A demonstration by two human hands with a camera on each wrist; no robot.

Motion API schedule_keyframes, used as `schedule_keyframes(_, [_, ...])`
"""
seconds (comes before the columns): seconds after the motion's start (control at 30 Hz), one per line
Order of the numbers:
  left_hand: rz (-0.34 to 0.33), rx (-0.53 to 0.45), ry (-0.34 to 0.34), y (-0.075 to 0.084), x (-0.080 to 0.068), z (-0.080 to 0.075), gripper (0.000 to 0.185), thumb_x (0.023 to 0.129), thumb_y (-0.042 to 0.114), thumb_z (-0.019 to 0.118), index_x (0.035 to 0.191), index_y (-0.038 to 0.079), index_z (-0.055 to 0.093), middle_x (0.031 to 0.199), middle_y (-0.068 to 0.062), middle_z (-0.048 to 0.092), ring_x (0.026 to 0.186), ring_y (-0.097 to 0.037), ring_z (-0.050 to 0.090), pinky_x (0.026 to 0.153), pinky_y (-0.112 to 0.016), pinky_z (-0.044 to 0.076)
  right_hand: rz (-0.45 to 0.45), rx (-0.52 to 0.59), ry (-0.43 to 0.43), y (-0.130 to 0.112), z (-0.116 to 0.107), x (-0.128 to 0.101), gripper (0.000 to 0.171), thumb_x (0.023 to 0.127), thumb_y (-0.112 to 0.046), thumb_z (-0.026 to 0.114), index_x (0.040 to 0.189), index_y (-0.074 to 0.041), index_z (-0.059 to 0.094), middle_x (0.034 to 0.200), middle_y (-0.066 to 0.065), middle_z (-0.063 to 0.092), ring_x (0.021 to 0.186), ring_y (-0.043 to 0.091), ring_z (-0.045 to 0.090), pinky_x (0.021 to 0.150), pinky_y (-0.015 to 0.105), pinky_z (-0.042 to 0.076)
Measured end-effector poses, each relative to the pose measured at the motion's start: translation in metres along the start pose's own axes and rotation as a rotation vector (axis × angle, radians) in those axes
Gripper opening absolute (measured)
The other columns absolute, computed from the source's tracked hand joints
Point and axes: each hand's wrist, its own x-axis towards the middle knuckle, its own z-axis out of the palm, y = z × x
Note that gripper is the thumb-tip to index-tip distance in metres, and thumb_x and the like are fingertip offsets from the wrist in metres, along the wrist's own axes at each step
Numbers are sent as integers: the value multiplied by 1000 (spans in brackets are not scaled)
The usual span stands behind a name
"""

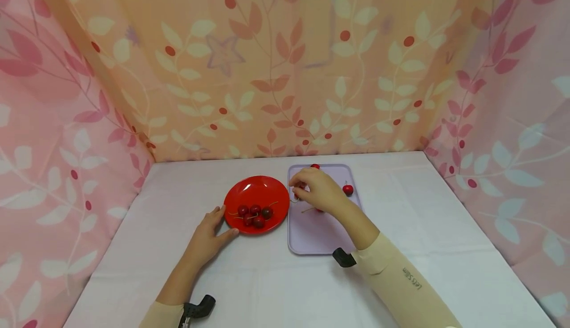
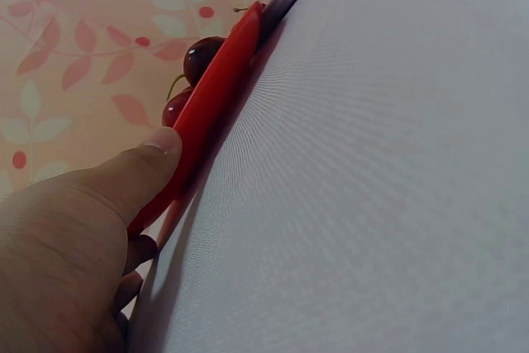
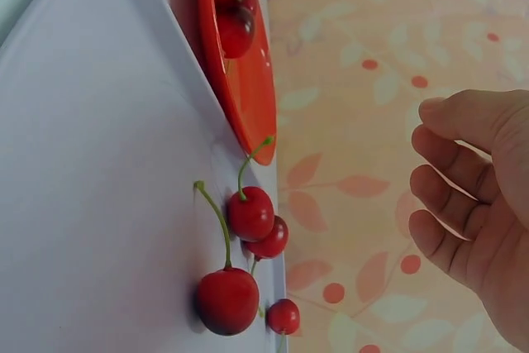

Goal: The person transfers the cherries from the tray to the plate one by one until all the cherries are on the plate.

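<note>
Beside the left edge of a round red plate [image 1: 267,189], my left hand [image 1: 206,236] rests its thumb and fingers on the rim, spread along it. The thumb [image 2: 161,150] lies against the rim in the left wrist view. A cluster of dark red cherries [image 1: 255,210], some with stems, sits in the plate. My right hand [image 1: 321,189] hovers over the lilac tray [image 1: 311,236], its fingers loosely bent with nothing between them in the right wrist view. Beneath and beside it, several cherries lie on the tray, among them a stemmed cherry [image 3: 227,299] and another cherry [image 1: 348,190] to its right.
Plate and tray stand side by side on a white cloth [image 1: 258,283], the tray on the right. Patterned fabric walls [image 1: 285,70] rise behind and at both sides. Each wrist carries a black mount, such as the right mount [image 1: 344,257].
</note>
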Motion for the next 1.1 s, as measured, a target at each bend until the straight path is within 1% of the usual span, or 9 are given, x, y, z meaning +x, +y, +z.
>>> schedule_keyframes(0.07, [-5, 3, -1, 0, 0, -1, 97, 85, 62, 74, 161, 17, 34, 166, -13, 32, 154, -47, 22, 113, -70, 31, -3, 3, -6, 1, 1, 1, 13, 93, -12, 75, 106, -14, 76, 98, -3, 69, 93, 19, 67, 87, 33, 57])
schedule_keyframes(0.17, [-13, 3, -2, -1, -1, -2, 97, 85, 62, 74, 161, 17, 34, 166, -13, 32, 154, -46, 21, 113, -70, 30, 19, 3, -23, 4, 5, 3, 14, 93, -14, 75, 107, -14, 76, 97, -4, 68, 92, 17, 65, 85, 32, 56])
schedule_keyframes(0.3, [-9, -3, -3, 0, -1, -1, 97, 85, 63, 73, 161, 18, 34, 166, -13, 32, 154, -46, 21, 114, -69, 30, 67, -7, -48, 10, 15, 6, 14, 93, -16, 75, 107, -17, 76, 96, -7, 67, 91, 15, 61, 82, 28, 55])
schedule_keyframes(0.43, [-6, -6, -6, 0, 0, 0, 96, 86, 63, 73, 161, 18, 34, 167, -13, 32, 154, -46, 21, 114, -69, 30, 110, -6, -77, 17, 25, 8, 13, 93, -16, 76, 106, -19, 76, 96, -7, 66, 90, 13, 59, 82, 27, 54])
schedule_keyframes(0.63, [4, -7, -4, -1, 0, 0, 95, 86, 62, 73, 161, 17, 34, 167, -13, 32, 154, -47, 21, 115, -69, 28, 104, -2, -93, 28, 40, 10, 18, 92, -12, 74, 109, -12, 77, 97, -4, 69, 89, 14, 60, 84, 30, 55])
schedule_keyframes(0.73, [4, -4, -2, 0, 1, -1, 95, 86, 62, 73, 161, 18, 34, 167, -12, 32, 154, -47, 21, 115, -69, 28, 114, -1, -96, 32, 45, 9, 19, 91, -11, 74, 109, -11, 77, 97, -2, 70, 88, 14, 60, 83, 31, 56])
schedule_keyframes(0.83, [-1, 3, -3, 1, 1, -1, 96, 86, 63, 73, 162, 19, 34, 167, -11, 32, 154, -46, 21, 114, -69, 29, 131, -3, -101, 35, 49, 7, 18, 91, -11, 74, 109, -12, 78, 96, -1, 71, 87, 15, 60, 84, 32, 56])
schedule_keyframes(0.93, [-7, 5, -3, 1, 1, -1, 96, 86, 62, 73, 162, 20, 34, 167, -11, 32, 154, -45, 21, 114, -69, 30, 129, -18, -97, 37, 55, 5, 18, 90, -11, 75, 107, -14, 78, 93, -2, 71, 88, 15, 60, 86, 34, 55])
schedule_keyframes(1.1, [-6, 2, 0, 1, 0, 0, 94, 86, 60, 74, 161, 19, 34, 166, -11, 33, 154, -45, 21, 114, -69, 30, 128, -34, -84, 39, 65, 1, 18, 89, -10, 75, 105, -16, 79, 96, -5, 73, 92, 15, 63, 90, 35, 55])
